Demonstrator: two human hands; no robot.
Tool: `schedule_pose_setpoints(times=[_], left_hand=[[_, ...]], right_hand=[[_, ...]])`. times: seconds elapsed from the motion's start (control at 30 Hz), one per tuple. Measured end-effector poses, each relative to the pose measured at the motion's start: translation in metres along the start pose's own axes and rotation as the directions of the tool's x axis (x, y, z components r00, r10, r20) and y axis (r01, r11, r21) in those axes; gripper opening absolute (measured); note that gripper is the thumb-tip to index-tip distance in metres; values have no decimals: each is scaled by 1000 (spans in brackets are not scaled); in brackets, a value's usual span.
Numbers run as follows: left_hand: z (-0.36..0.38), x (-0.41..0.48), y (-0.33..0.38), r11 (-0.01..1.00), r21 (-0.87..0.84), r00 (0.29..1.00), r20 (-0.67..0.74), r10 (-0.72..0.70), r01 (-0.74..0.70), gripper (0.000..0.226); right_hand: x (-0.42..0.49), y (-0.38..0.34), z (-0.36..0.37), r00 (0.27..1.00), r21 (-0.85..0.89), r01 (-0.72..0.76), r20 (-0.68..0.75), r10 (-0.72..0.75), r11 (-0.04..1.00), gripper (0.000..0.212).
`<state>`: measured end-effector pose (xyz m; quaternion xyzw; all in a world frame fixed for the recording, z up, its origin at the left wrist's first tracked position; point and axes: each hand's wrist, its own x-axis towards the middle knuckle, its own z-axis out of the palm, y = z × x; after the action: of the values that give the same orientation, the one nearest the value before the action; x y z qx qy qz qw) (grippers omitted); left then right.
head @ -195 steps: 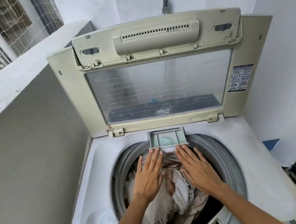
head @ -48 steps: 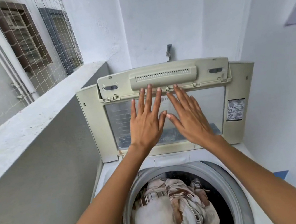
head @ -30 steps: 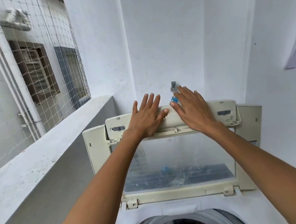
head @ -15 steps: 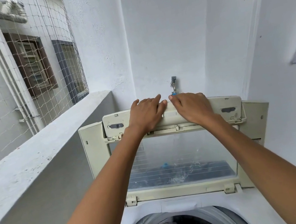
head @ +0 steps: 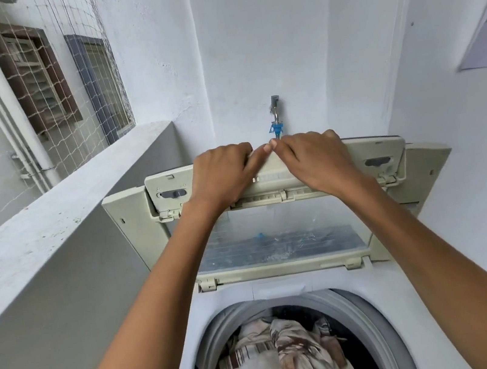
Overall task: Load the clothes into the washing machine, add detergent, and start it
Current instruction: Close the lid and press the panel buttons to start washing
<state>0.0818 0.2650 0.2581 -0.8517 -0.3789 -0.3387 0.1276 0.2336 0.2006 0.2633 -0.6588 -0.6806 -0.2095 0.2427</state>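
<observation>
The top-loading washing machine (head: 240,312) stands below me with its beige lid (head: 126,215) raised upright. My left hand (head: 221,172) and my right hand (head: 314,157) grip the lid's top edge side by side, fingers curled over it, thumbs almost touching. Beige, brown and striped clothes (head: 282,356) fill the round drum (head: 361,309). The detergent drawer at the drum's back rim is pushed in. No detergent container is in view.
A white parapet wall (head: 58,210) runs along the left, with netting and windows beyond. White walls close in behind and on the right. A tap with a blue fitting (head: 276,121) sticks out of the back wall just above the lid.
Both hands rose from the drum to the lid's top edge, then curled their fingers over it. The lid's top has tipped slightly toward me in the last half second.
</observation>
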Motion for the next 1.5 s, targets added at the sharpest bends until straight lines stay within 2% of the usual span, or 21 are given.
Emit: schedule_pose_setpoints(times=[0.23,0.43,0.7,0.9,1.1,1.33,1.5], left_hand=[[-17,-40,17,1000,30,1000,-24,3,-2,59],[-29,-68,29,1000,30,1000,-3,-3,3,59],[-38,-127,47,999,12,997,-54,47,-46,64],[-41,-170,58,996,-81,999,-24,38,-40,65],[-33,-216,67,970,-235,998,-13,56,-58,49],[-17,-269,76,946,-320,989,151,-6,54,50],[-6,-299,82,924,-348,945,325,-42,161,55]], right_hand=[[-39,-10,-16,998,43,-11,67,8,999,47],[-66,-21,-31,987,124,-66,156,47,990,33],[-128,-40,-31,996,176,-72,69,61,982,38],[-176,-52,-25,996,204,-82,48,74,976,32],[-227,-63,-15,991,266,-130,59,119,955,37],[-283,-75,6,968,244,-200,199,153,949,37],[-312,-81,19,939,220,-225,309,151,949,43]])
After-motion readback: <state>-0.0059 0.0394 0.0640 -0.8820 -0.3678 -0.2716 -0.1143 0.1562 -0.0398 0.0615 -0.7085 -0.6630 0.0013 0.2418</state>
